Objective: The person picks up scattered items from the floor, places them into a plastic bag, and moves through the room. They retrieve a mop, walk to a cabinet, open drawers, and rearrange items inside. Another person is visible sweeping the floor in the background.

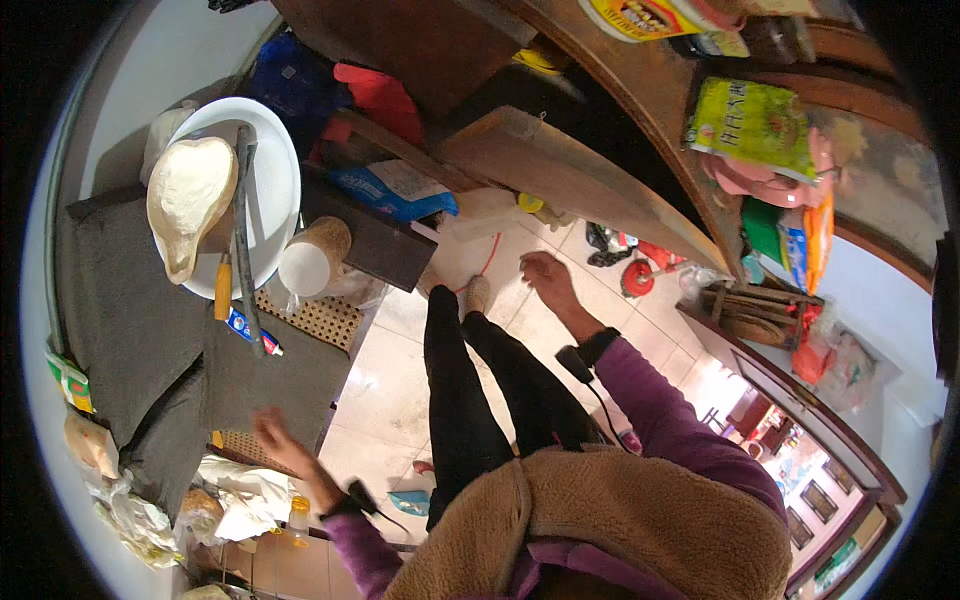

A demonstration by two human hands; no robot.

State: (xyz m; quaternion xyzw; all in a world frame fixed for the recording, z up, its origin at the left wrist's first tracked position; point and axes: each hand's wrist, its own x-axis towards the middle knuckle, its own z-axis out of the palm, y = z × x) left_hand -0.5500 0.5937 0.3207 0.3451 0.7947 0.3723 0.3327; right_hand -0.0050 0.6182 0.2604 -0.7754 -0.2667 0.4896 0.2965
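My left hand (283, 444), somewhat blurred, hovers near the front edge of a dark grey cloth (277, 386) with nothing visible in it. My right hand (553, 286) hangs above the tiled floor, fingers loosely curled, holding nothing that I can see. Up the cloth-covered surface stands a white basin (279, 150). A gourd scoop (169, 236) with white powder (196, 176) rests on it. Across the basin leans a dark rod (242, 217), beside a tool's wooden handle (223, 289). A blue, white and red tube (255, 334) lies under the rod's lower end.
A jar with a white lid (304, 268) stands beside the basin. An open wooden cabinet door (570, 161) juts out ahead. The shelf at right holds a green packet (754, 127). A red plunger-like object (638, 278) sits on the floor. An open doorway (795, 457) lies to the right.
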